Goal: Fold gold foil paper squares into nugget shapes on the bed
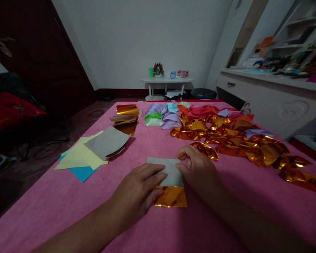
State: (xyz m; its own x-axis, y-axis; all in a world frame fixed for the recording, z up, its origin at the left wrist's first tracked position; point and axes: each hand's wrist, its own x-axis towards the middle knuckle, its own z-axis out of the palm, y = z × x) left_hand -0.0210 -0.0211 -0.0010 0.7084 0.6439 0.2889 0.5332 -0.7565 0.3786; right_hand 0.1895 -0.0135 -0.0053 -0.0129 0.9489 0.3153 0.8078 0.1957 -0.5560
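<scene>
Gold-and-grey paper (171, 178) lies flat on the pink cloth (152, 232), a grey panel on its far part and a shiny gold band on its near part. Its near edge runs fairly straight, with pink cloth showing on the near side of it. To the left of the paper a wide stretch of cloth reaches out to the stack of grey sheets (104, 142), which rests well apart on yellow paper (79, 154) and blue paper (85, 173). Beyond the paper, more cloth lies before the purple and green pieces (171, 121). To its right, room is tighter: one crumpled gold piece (209, 151) sits just beside the right hand (200, 172), and the heap of gold pieces (255, 149) spreads farther right.

The left hand (135, 189) rests over the paper's left edge, fingers extended and slightly parted, two on the grey panel and the thumb by the gold band; it presses rather than grips. The right hand is at the paper's far right corner, its fingers curled and thumb and forefinger a little apart, the thumb tip at the grey panel; whether they pinch the paper cannot be told.
</scene>
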